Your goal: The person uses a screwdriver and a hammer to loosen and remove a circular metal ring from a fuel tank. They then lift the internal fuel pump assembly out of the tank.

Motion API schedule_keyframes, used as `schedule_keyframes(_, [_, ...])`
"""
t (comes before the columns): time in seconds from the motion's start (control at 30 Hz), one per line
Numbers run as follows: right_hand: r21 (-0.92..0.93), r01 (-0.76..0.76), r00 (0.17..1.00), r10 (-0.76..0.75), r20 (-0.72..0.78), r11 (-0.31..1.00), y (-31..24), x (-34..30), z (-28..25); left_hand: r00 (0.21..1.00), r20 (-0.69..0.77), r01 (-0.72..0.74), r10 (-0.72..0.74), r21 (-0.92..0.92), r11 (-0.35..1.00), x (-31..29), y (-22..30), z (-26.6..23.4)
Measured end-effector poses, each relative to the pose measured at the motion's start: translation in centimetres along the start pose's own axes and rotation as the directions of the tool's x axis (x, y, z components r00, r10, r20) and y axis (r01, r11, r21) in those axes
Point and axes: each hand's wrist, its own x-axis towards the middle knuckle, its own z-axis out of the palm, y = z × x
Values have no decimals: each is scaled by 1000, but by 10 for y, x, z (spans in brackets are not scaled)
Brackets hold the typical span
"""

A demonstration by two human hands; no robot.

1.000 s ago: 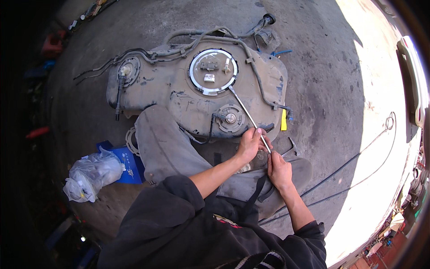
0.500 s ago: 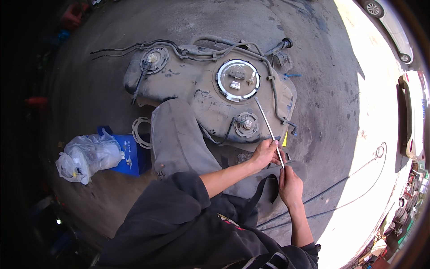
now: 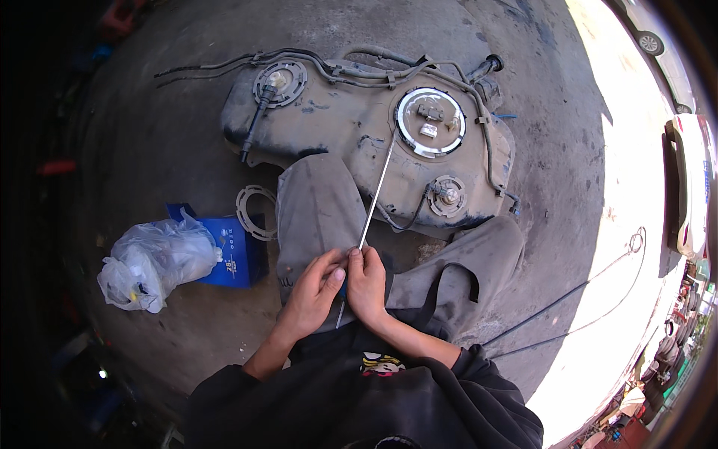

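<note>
My left hand (image 3: 309, 298) and right hand (image 3: 366, 283) wrap a long metal rod (image 3: 379, 191), tip seemingly at the white-rimmed cover (image 3: 432, 121) seated in the upper-centre fuel tank (image 3: 336, 123), a notched lock ring (image 3: 242, 209) lying off centre-left

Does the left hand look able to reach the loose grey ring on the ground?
Likely yes: nothing seems to cover the grey ring beside the left knee, though the left hand is busy at the rod.

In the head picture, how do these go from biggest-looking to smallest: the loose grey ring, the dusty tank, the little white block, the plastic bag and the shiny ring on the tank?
1. Dusty tank
2. Plastic bag
3. Shiny ring
4. Loose grey ring
5. Little white block
</note>
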Motion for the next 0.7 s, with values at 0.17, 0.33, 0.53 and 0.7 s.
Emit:
schedule_keyframes(0.17, [90,-243,970,242,16,966,-2,11,28,997,-73,11,12,307,952,-20,11,-13])
schedule_keyframes(0.33, [8,-195,979,195,-53,981,-24,16,51,982,-137,-48,133,498,866,-9,-9,-24])
schedule_keyframes(0.53, [-107,-126,988,114,-107,986,-2,23,62,979,-121,-68,162,556,828,-1,-17,-28])
schedule_keyframes(0.7, [92,-214,976,217,-22,972,-31,65,51,974,-103,-76,201,688,721,12,-17,-29])
